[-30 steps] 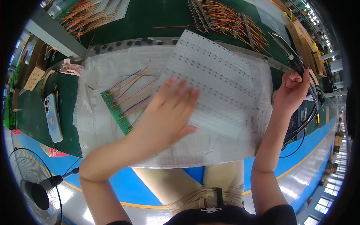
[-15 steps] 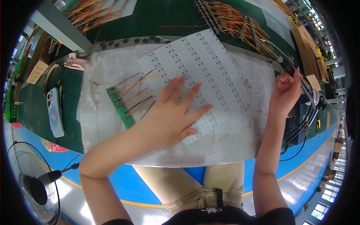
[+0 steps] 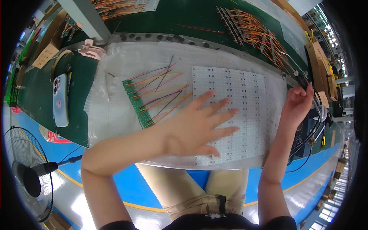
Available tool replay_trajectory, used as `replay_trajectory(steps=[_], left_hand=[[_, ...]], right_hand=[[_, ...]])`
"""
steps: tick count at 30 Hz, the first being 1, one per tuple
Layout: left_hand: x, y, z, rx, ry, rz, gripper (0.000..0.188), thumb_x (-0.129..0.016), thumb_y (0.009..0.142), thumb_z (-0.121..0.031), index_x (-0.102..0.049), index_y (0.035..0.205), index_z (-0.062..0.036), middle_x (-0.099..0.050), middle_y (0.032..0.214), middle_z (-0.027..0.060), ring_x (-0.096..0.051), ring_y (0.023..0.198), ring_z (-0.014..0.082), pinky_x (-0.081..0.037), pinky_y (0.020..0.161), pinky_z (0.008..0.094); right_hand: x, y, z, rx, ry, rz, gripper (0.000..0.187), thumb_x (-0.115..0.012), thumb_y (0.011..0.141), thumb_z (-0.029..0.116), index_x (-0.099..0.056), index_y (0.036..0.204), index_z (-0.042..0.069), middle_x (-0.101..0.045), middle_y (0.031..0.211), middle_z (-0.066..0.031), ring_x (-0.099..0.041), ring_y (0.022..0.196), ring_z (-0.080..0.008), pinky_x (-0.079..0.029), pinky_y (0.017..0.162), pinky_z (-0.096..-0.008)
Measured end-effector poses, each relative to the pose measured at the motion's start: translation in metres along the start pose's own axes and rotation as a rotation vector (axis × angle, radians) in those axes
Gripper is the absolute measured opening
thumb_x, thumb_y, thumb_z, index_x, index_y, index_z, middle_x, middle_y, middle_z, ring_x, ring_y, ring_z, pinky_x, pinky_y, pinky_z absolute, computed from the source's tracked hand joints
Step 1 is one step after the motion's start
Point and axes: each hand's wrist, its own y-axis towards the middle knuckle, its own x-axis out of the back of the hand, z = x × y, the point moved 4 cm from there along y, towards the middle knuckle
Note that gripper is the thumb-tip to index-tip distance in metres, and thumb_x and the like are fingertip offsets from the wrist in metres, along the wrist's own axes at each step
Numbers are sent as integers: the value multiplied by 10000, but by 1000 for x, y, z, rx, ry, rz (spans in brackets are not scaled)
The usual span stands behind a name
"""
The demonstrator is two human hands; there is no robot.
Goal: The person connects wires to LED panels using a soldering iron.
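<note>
My left hand (image 3: 205, 124) lies with spread fingers over a white perforated-looking panel (image 3: 245, 103) marked with rows of dark dots, which rests nearly square on the mat. Left of the panel is a narrow green circuit board (image 3: 138, 105) with red, black, yellow and orange wires (image 3: 163, 86) fanning out toward the panel. At the right, the curled fingers of my right hand (image 3: 298, 101) are at the black handle of a soldering iron (image 3: 301, 79), whose metal shaft points up and left. My fingers partly cover the handle.
A translucent mat (image 3: 111, 126) covers the middle of the green table (image 3: 176, 19). Bundled wired boards (image 3: 257, 32) lie at the far right. To the left are a phone (image 3: 61, 101) and a pink claw clip (image 3: 92, 50). Black cables (image 3: 306, 140) hang at the right; a fan (image 3: 30, 172) stands lower left.
The panel has turned from tilted to nearly square and shifted right under my left hand. Its corner no longer overlaps the wires as before. The view has shifted slightly; my right hand stays by the iron.
</note>
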Motion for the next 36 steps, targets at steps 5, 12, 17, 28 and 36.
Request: replay_trajectory(steps=[5, 12, 17, 28, 36], left_hand=[[65, -20, 66, 432, 512, -217, 212, -677, 684, -218, -550, 784, -81, -555, 840, 49, -528, 866, 234, -358, 839, 398], [86, -64, 122, 506, 152, -158, 183, -648, 686, -144, -512, 700, -22, -514, 665, 84, -513, 666, 224, -385, 648, 326], [80, -67, 124, 522, -27, -48, 135, -618, 682, -107, -519, 694, -16, -496, 635, 85, -486, 624, 201, -379, 549, 310], [100, -80, 127, 639, 32, -35, 124, -624, 641, -69, -554, 737, -35, -443, 670, 24, -410, 633, 142, -336, 565, 267], [85, -71, 120, 608, -115, 119, 155, -672, 618, -58, -570, 732, -37, -453, 660, 21, -393, 606, 139, -328, 563, 265]], right_hand=[[-43, -6, 8, -149, 112, 125, 196, -491, 903, 242, -507, 841, 57, -541, 619, -58, -383, 487, -115, -302, 488, -245], [-93, -35, -58, -293, 28, 163, 145, -559, 866, 213, -519, 857, 74, -548, 595, -58, -479, 487, -115, -350, 440, -234], [-95, -55, -84, -278, 4, 202, 142, -570, 860, 209, -542, 908, 78, -561, 609, -56, -483, 478, -108, -347, 414, -225], [-91, -49, -91, -329, 19, 166, 166, -582, 851, 214, -578, 930, 68, -550, 612, -42, -474, 496, -101, -338, 431, -220], [-92, -50, -88, -346, -12, 187, 199, -585, 843, 239, -583, 901, 48, -529, 604, -29, -482, 551, -97, -340, 469, -235]])
